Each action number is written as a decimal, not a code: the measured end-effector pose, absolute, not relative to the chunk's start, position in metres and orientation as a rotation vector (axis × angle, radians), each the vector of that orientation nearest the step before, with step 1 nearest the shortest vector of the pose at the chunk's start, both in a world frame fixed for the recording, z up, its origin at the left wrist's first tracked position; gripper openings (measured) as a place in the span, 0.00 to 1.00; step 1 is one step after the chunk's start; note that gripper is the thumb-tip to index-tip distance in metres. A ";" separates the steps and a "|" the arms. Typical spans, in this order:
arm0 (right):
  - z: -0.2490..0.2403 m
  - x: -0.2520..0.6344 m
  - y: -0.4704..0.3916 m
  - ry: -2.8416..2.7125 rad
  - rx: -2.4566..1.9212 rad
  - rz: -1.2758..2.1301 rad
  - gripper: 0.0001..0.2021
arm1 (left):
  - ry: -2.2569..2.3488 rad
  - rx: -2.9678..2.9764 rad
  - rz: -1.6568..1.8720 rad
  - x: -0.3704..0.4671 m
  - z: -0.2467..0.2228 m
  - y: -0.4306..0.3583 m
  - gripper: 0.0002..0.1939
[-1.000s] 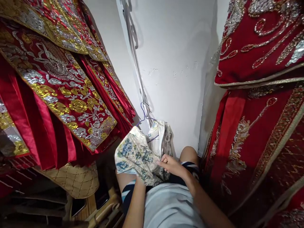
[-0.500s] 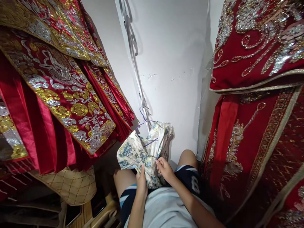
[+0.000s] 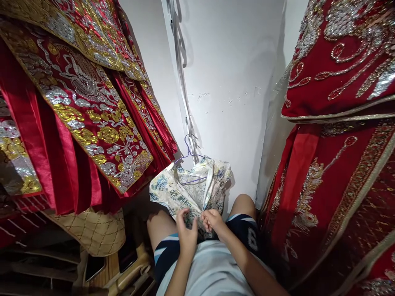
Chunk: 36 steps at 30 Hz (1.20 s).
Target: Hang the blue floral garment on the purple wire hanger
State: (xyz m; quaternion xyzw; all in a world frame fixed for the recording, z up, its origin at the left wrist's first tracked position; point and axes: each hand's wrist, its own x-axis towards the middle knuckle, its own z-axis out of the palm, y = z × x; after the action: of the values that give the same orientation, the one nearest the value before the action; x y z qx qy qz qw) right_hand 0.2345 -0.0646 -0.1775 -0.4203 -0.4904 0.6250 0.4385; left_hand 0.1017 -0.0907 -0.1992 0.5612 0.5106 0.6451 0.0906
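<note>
A floral blouse [image 3: 166, 185], cream with blue and yellow flowers, hangs on a thin purple hanger [image 3: 187, 149] over my lap. Its front edges meet in a V between my hands. My right hand [image 3: 212, 220] pinches the blouse's front edge just below the V. Close by on the left, my left hand [image 3: 187, 230] has thumb and fingers apart, in front of the cloth; whether it touches the fabric I cannot tell. The hanger's hook stands in front of a white strip on the wall.
Red garments with gold and silver embroidery [image 3: 108, 133] hang at left. Beaded red garments [image 3: 311, 164] hang at right. A white wall [image 3: 228, 74] with a vertical metal strip [image 3: 179, 70] stands ahead. At lower left, dark phone-like objects [image 3: 95, 266] lie on a wooden chair [image 3: 111, 273].
My left hand has let go of the blouse and opened, moving slightly right towards my right hand. The blouse lies flatter and more spread, its neckline turned towards me.
</note>
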 end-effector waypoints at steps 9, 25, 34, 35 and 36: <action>-0.135 0.241 -0.064 -1.243 -0.959 1.679 0.14 | 1.344 1.957 1.481 0.116 -0.198 -0.082 0.07; -0.014 0.223 -0.023 -1.184 -0.731 1.298 0.11 | 1.253 1.679 1.716 0.102 -0.172 -0.060 0.09; -0.004 0.234 -0.018 -1.421 -0.727 1.131 0.13 | 1.256 2.433 1.705 0.102 0.006 -0.039 0.12; -0.008 0.232 -0.015 -1.430 -0.762 1.088 0.13 | 1.289 2.478 1.705 0.101 0.010 -0.039 0.12; -0.015 0.230 -0.012 -1.433 -0.802 1.048 0.13 | 1.330 2.473 1.752 0.098 0.012 -0.039 0.12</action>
State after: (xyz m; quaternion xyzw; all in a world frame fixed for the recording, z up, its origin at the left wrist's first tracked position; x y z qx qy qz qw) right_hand 0.2297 -0.0116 -0.0154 -0.3405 -0.6085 0.4450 0.5620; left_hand 0.0981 -0.0389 0.0118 0.7446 0.4004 0.5275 -0.0837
